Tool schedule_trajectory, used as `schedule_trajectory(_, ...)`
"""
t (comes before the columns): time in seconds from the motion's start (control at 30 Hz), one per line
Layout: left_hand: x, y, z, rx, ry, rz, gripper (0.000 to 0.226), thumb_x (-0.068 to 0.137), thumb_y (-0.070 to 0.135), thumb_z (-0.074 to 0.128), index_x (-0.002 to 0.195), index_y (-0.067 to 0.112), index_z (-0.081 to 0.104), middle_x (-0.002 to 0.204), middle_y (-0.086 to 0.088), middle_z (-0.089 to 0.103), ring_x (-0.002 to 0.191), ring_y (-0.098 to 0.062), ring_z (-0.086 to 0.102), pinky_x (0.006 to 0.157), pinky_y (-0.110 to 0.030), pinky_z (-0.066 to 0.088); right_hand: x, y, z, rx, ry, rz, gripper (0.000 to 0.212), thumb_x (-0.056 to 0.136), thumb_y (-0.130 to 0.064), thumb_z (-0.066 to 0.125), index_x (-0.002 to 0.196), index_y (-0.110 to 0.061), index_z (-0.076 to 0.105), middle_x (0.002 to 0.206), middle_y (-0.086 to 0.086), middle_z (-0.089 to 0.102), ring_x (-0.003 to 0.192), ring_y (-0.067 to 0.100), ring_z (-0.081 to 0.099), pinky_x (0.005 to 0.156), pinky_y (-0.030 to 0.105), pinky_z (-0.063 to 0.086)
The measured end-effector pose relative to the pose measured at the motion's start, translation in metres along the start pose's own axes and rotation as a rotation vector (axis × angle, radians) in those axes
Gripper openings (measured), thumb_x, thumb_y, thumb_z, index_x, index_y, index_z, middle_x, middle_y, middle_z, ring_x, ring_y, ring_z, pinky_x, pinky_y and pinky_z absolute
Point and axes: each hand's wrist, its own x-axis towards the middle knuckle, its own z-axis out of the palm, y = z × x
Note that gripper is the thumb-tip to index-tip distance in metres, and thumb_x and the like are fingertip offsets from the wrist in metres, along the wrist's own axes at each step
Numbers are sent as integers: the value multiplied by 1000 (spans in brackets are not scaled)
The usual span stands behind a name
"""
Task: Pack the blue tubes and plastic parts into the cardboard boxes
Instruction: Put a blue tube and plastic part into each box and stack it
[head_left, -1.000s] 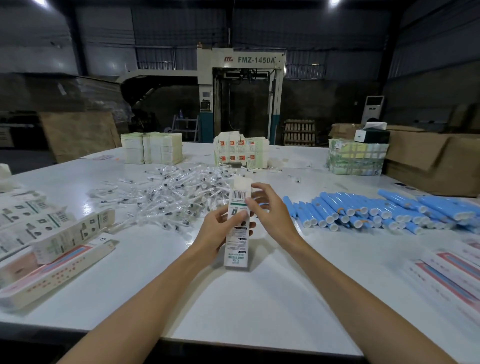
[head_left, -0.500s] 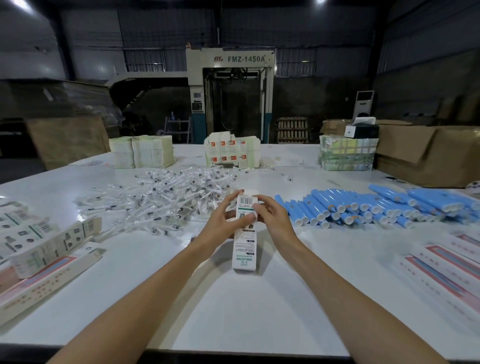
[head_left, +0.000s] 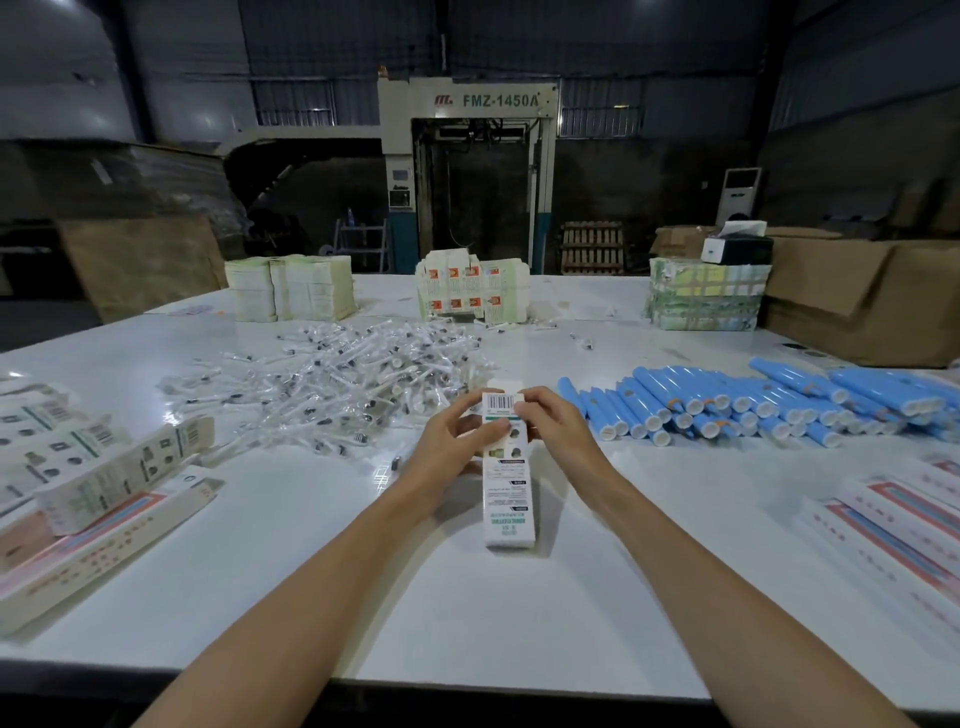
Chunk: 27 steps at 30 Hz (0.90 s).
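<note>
both hands are working on one printed cardboard box (head_left: 508, 483), which is lying flat near the middle of the surface (head_left: 467, 623) with its far end raised slightly toward the supplies. the left hand (head_left: 451, 446) is curled round the box's left side, thumb pressing on the top face, apparently to steady it. the right hand (head_left: 556, 426) is pinching the far end, fingers bent over the flap beside the barcode; judged, it is closing or tucking that flap. whether the box is already loaded cannot be told.

the blue tubes (head_left: 753, 405) are lying in a row toward the right edge, caps facing the person, within easy reach of the right hand. the clear plastic parts (head_left: 332, 379) are heaped beyond the left hand. finished-looking boxes (head_left: 104, 467) are collecting at the left edge, flat cartons (head_left: 893, 525) at the right edge. bundled stacks (head_left: 291, 293) are sitting along the far edge.
</note>
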Motion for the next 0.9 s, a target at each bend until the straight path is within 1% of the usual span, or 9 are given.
schedule_trajectory(0.1,-1,2,-3,15,-13,-5,54,87,33,85,137,35,67,119,-9,79,105,-31,79,78,-40,65,-2,-1,-2,64,31,-3,24,107,-32,56,112,-11,65,100,9,77,87,24,74,77,32,59)
schedule_trajectory(0.23,-3,3,-3,16,-70,-3,48,90,30,84,134,40,68,122,-9,78,106,-30,78,80,-38,64,5,-2,-6,164,131,76,22,107,-26,56,121,-11,60,92,11,78,81,27,73,67,32,57)
schedule_trajectory(0.3,-3,2,-2,15,-84,-8,46,89,28,85,130,42,70,121,-9,78,105,-29,78,78,-38,64,8,-1,-9,145,109,88,19,106,-19,57,116,-6,66,92,14,79,82,29,72,67,34,59)
schedule_trajectory(0.37,-3,1,-1,15,-84,-18,47,85,30,88,127,44,71,120,-10,79,103,-28,79,76,-38,64,8,0,-13,99,85,48,15,105,-16,59,112,-6,68,91,15,79,80,28,73,73,38,61)
schedule_trajectory(0.5,-1,1,-4,2,-80,-8,54,82,32,92,130,42,67,118,-15,78,102,-32,79,76,-42,65,7,-4,-17,70,27,-53,12,106,-19,61,112,-12,68,91,16,79,80,29,76,77,37,62)
schedule_trajectory(0.63,-2,4,-6,6,-68,-4,56,81,33,92,127,41,62,117,-16,78,97,-33,79,72,-39,64,5,-9,-20,85,-46,-72,17,107,-23,60,115,-13,72,97,16,79,90,34,77,81,39,62)
schedule_trajectory(0.7,-3,6,-7,8,-66,-5,56,78,36,92,124,41,59,117,-15,79,94,-33,79,71,-39,64,3,-13,-19,129,-74,-40,22,107,-28,59,112,-14,75,99,17,79,93,32,77,78,33,62)
schedule_trajectory(0.8,-4,6,-8,29,-99,-18,58,79,37,91,124,42,55,119,-14,79,93,-35,79,74,-43,64,2,-19,-17,161,-39,51,31,103,-43,63,98,-17,80,97,17,79,93,34,78,74,32,62)
schedule_trajectory(0.9,-3,5,-7,65,-141,-21,59,87,32,88,131,42,50,121,-13,79,95,-35,79,75,-43,63,7,-18,-23,171,-7,91,24,101,-30,69,89,-11,76,94,17,79,95,38,76,73,32,62)
